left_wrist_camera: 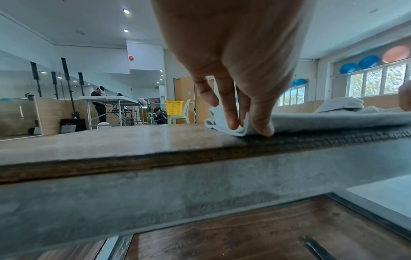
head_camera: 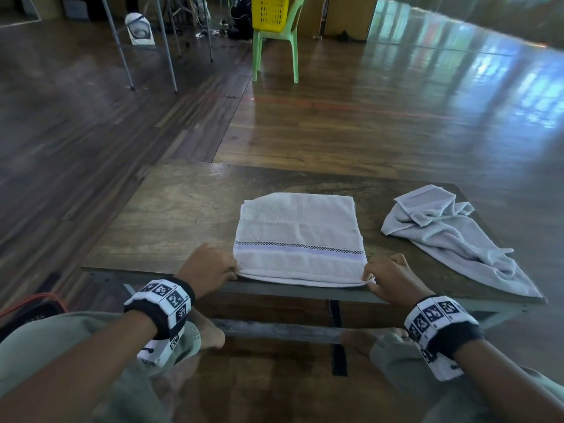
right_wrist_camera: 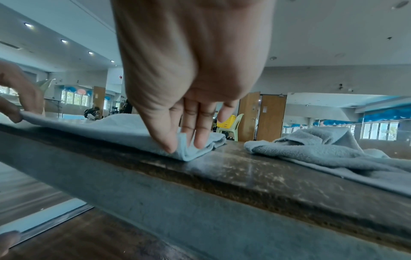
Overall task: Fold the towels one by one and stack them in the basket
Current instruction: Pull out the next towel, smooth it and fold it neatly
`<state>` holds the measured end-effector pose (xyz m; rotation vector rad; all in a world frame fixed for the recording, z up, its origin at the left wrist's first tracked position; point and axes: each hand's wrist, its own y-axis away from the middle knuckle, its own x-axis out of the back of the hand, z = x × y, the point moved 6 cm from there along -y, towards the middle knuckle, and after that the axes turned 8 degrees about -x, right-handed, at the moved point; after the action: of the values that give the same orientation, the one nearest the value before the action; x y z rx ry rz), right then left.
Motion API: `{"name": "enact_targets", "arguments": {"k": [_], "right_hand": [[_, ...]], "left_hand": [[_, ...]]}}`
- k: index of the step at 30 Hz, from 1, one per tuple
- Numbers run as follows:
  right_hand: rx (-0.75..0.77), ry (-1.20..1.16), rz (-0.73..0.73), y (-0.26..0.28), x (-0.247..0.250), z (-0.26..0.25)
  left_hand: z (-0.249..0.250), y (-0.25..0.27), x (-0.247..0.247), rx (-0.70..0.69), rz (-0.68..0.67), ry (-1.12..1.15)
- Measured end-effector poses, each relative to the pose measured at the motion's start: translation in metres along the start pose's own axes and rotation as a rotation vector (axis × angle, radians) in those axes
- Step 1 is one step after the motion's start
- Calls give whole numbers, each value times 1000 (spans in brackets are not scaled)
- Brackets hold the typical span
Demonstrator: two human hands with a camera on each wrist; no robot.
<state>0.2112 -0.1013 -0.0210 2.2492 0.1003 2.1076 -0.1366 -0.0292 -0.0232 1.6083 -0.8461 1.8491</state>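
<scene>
A pale folded towel [head_camera: 299,236] with a checked stripe lies flat near the front edge of the low wooden table [head_camera: 171,215]. My left hand [head_camera: 210,265] pinches its near left corner [left_wrist_camera: 242,129] between thumb and fingers. The near right corner [right_wrist_camera: 186,151] is pinched the same way by my right hand [head_camera: 390,277]. A second, crumpled towel [head_camera: 451,236] lies at the table's right side, also seen as a crumpled towel [right_wrist_camera: 322,147] in the right wrist view. The yellow basket [head_camera: 270,10] stands on a green chair [head_camera: 274,47] far ahead.
Wooden floor lies between the table and the chair. Metal table legs [head_camera: 122,47] and a white fan [head_camera: 139,29] stand at the back left. An orange cable [head_camera: 30,303] runs by my left knee. Other people [left_wrist_camera: 99,103] work at a far table.
</scene>
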Motion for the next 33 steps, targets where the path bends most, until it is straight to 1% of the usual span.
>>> {"name": "enact_targets", "arguments": {"k": [2, 4, 7, 12, 16, 19, 22, 24, 28, 30, 33], "right_hand": [[-21, -46, 68, 1, 11, 2], [-33, -86, 157, 1, 27, 5], [2, -90, 343, 0, 57, 5], [45, -155, 610, -3, 119, 2], [35, -181, 766, -10, 173, 2], [57, -200, 813, -16, 211, 2], [133, -208, 814, -23, 240, 6], [171, -241, 809, -26, 253, 10], [219, -272, 793, -29, 266, 8], [197, -272, 772, -31, 269, 6], [140, -296, 767, -30, 275, 7]], "left_hand": [[-4, -1, 11, 7, 62, 42], [-6, -4, 31, 19, 164, 66], [-4, -11, 71, 11, 326, 92], [-3, -26, 135, -28, 474, 20], [-14, -41, 181, -29, 585, 47], [-18, -50, 217, -71, 649, 12], [-18, -53, 246, -119, 684, -15], [-20, -53, 259, -121, 705, -7], [-27, -57, 268, -39, 693, 0], [-29, -60, 269, 17, 660, 22], [-30, -64, 271, 81, 619, 127]]}}
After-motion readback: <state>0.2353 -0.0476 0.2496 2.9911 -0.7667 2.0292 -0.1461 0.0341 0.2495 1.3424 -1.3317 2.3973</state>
